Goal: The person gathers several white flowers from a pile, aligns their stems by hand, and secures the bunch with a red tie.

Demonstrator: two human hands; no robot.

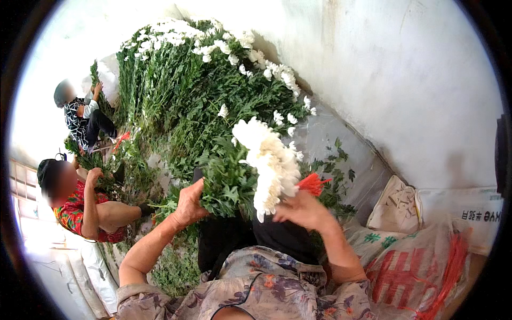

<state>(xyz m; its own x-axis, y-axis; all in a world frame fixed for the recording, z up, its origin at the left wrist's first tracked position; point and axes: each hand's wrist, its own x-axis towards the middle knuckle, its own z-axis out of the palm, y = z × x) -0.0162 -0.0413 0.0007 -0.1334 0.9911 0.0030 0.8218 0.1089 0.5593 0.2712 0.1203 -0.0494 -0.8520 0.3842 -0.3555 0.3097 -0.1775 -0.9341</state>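
Note:
A bunch of white chrysanthemums [269,160] lies across my lap, its heads to the right and its leafy stems to the left. My left hand [191,205] is closed round the leafy stems. At the lower right edge of the blooms is my right hand [305,210], its fingers blurred and partly hidden against the petals. A tuft of thin red strands [314,184] sticks out just above that hand; I cannot tell whether the hand holds it. My dark trousers [226,240] show beneath the bunch.
A big heap of cut chrysanthemums [197,85] fills the floor ahead. Two people sit at the left, one in a red patterned shirt [88,213], one in black and white [77,122], handling stems. Plastic sacks [416,266] and a pale bag [396,205] stand at the right by the wall.

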